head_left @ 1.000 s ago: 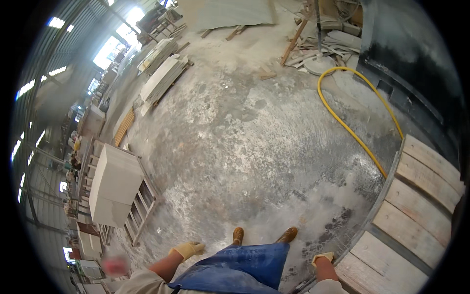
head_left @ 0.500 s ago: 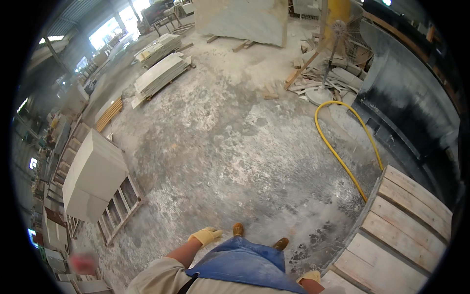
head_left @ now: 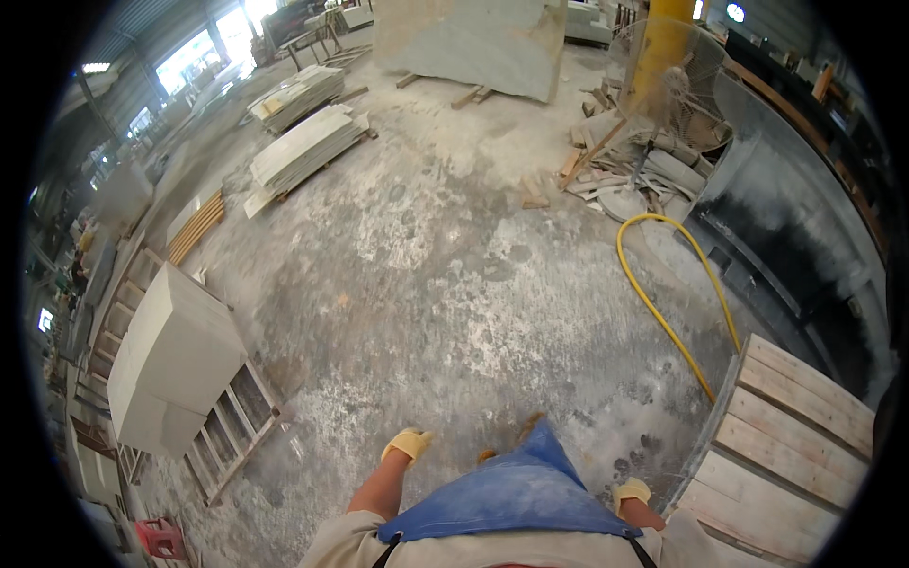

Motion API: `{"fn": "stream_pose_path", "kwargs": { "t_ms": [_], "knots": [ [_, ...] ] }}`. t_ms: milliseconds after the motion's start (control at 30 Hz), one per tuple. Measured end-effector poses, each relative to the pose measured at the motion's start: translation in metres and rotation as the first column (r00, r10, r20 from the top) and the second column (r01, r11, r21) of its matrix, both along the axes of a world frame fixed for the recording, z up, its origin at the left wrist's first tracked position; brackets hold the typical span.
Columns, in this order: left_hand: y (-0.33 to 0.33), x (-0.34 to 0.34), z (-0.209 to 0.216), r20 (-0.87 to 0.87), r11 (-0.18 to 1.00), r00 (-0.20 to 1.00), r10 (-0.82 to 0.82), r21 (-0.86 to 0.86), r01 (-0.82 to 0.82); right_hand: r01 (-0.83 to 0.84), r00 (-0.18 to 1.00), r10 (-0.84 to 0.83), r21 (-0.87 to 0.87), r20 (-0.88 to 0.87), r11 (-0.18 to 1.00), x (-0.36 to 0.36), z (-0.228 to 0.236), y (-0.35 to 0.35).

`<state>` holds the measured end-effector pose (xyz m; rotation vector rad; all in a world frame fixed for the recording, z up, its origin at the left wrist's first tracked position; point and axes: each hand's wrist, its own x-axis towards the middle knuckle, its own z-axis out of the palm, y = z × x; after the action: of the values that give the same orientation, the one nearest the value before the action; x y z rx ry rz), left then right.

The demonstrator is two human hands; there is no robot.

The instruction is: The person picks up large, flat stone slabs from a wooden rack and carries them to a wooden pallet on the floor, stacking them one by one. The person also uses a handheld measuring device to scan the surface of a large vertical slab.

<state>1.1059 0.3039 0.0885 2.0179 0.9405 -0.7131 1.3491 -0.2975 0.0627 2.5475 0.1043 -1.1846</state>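
Observation:
My left hand (head_left: pixel 410 443), in a pale yellow work glove, hangs out over the grey, dusty concrete floor (head_left: pixel 445 312). Its fingers are loosely bent and nothing shows in them. On the other side, my right hand (head_left: pixel 632 491) wears a matching glove and hangs beside the edge of a slatted wooden platform (head_left: pixel 786 431), with a gap between them. The fingers of that hand point downward and are mostly hidden. Between my arms spreads a blue apron (head_left: pixel 502 497), with the brown tips of my boots (head_left: pixel 532 426) just past its hem.
Pale stone blocks (head_left: pixel 180 350) stand on a wooden pallet at left. Slab stacks (head_left: pixel 303 151) lie farther off, and a large slab (head_left: pixel 469 47) stands at the back. A yellow hose (head_left: pixel 653 308) loops at right, near a pedestal fan (head_left: pixel 677 85). A red stool (head_left: pixel 161 538) is at lower left.
The view has shifted, bringing the red stool and my right forearm more fully into sight. My feet have changed position in a step. My left hand's fingers now look more bent.

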Motion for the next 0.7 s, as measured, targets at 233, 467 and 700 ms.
{"fn": "stream_pose_path", "kwargs": {
  "t_ms": [233, 467, 700],
  "knots": [
    [0.042, 0.127, 0.019, 0.128, 0.902, 0.927, 0.351, -0.311, -0.299, 0.259, 0.961, -0.249, 0.073, -0.122, 0.963, 0.087, 0.002, 0.185],
    [0.139, 0.185, 0.032, 0.179, 0.863, 0.863, 0.472, -0.295, -0.41, 0.28, 0.957, -0.241, 0.294, -0.162, 0.914, 0.258, 0.004, 0.33],
    [0.246, 0.313, 0.153, 0.098, 0.171, 0.195, 0.976, -0.9, -0.402, -0.121, 0.973, 0.228, 0.924, 0.038, 0.363, 0.452, 0.108, 0.561]
  ]
}}
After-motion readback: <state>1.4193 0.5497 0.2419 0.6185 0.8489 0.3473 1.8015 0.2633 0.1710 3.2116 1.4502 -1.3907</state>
